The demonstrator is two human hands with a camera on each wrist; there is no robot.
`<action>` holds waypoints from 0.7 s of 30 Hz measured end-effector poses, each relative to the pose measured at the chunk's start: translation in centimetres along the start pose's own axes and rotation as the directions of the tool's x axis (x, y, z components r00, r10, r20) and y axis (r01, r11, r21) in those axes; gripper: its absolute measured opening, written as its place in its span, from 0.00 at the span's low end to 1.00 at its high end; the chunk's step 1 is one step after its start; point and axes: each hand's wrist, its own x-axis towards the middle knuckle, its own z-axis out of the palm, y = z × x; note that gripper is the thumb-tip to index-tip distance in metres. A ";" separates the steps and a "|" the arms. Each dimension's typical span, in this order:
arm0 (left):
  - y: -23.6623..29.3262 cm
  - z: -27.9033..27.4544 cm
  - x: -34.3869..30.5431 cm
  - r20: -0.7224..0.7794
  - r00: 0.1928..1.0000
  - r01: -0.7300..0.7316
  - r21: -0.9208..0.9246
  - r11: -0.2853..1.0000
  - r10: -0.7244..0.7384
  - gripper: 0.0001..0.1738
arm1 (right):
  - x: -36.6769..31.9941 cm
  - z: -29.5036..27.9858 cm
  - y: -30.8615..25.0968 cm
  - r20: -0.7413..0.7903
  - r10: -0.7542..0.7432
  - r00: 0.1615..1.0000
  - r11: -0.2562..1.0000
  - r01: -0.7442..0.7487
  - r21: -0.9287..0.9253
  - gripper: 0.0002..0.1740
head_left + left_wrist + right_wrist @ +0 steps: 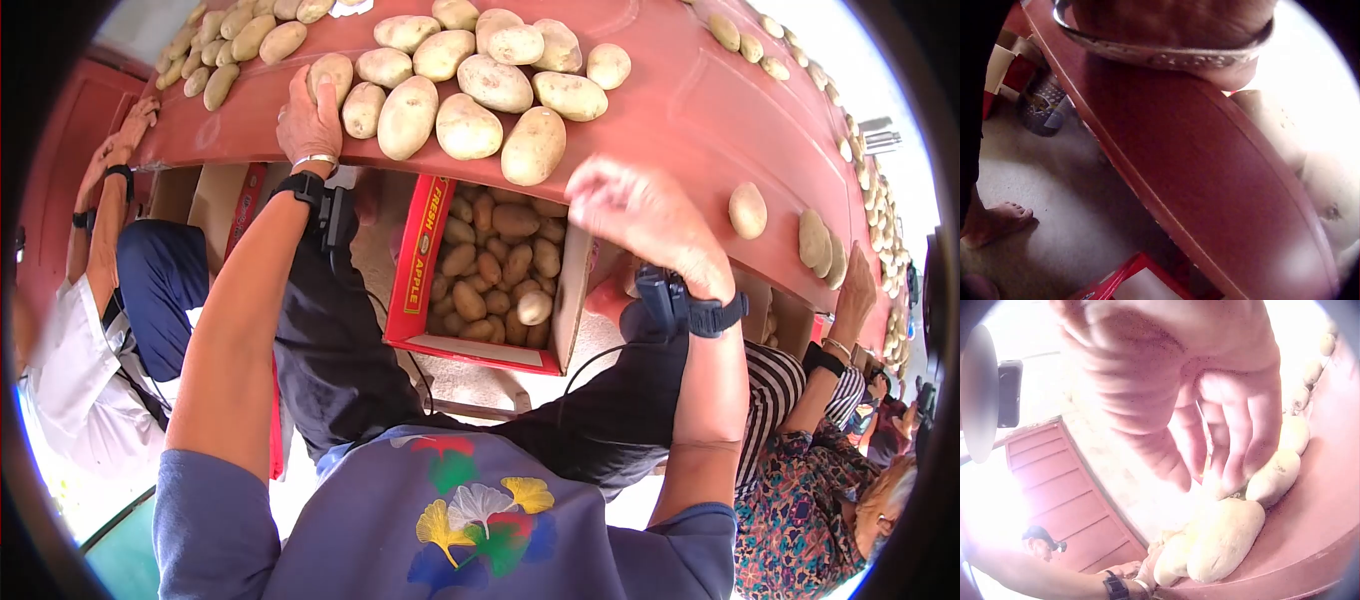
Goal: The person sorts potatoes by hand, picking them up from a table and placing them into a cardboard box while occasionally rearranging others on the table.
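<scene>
In the head view, potatoes [496, 84] lie grouped on the red table [690, 130]. At the left end of that group, my left hand [312, 122] has its fingers and thumb around a potato [332, 74] resting on the table. My right hand [640, 210], blurred and holding nothing, hovers over the near edge, to the right of the group. The right wrist view shows its fingers loosely bent downward, with potatoes [1227, 540] beyond them. Only the wrist and a metal bangle [1172, 59] show in the left wrist view; the fingers are hidden there.
An open red box [497, 265] of smaller potatoes stands below the table edge, between the knees. A single potato [747, 210] lies at the right. More potatoes [240, 38] are at the far left. People sit on both sides, hands on the table.
</scene>
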 end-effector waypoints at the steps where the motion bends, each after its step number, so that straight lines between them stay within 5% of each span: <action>1: 0.1 0.0 0.0 0.002 1.000 -0.002 -0.004 1.000 0.002 0.29 | 0.5 -0.1 -0.3 -0.196 -0.136 0.971 0.990 0.125 -0.069 0.10; 2: 0.1 0.0 0.0 0.005 1.000 -0.005 -0.006 1.000 0.005 0.29 | 1.5 -0.6 0.3 -0.365 -0.195 0.911 0.975 0.139 -0.173 0.11; 4: 0.0 0.1 0.1 -0.017 0.999 -0.034 -0.009 0.999 0.034 0.30 | 2.8 -1.7 -0.4 -0.459 -0.315 0.831 0.854 0.037 -0.520 0.15; 7: -0.3 -0.1 -0.1 -0.003 0.999 -0.032 -0.003 0.999 0.032 0.30 | 5.8 -2.9 1.3 -0.297 -0.669 0.681 0.596 0.253 -0.762 0.19; 16: -0.3 0.3 0.1 -0.019 1.000 -0.026 -0.015 1.000 0.025 0.31 | 9.0 -2.2 2.2 -0.275 -0.384 0.882 0.711 0.092 -0.697 0.21; 21: -0.4 0.5 0.2 0.003 1.000 -0.013 0.007 1.000 0.013 0.31 | 7.3 -2.3 1.6 -0.321 -0.316 0.893 0.690 -0.015 -0.723 0.23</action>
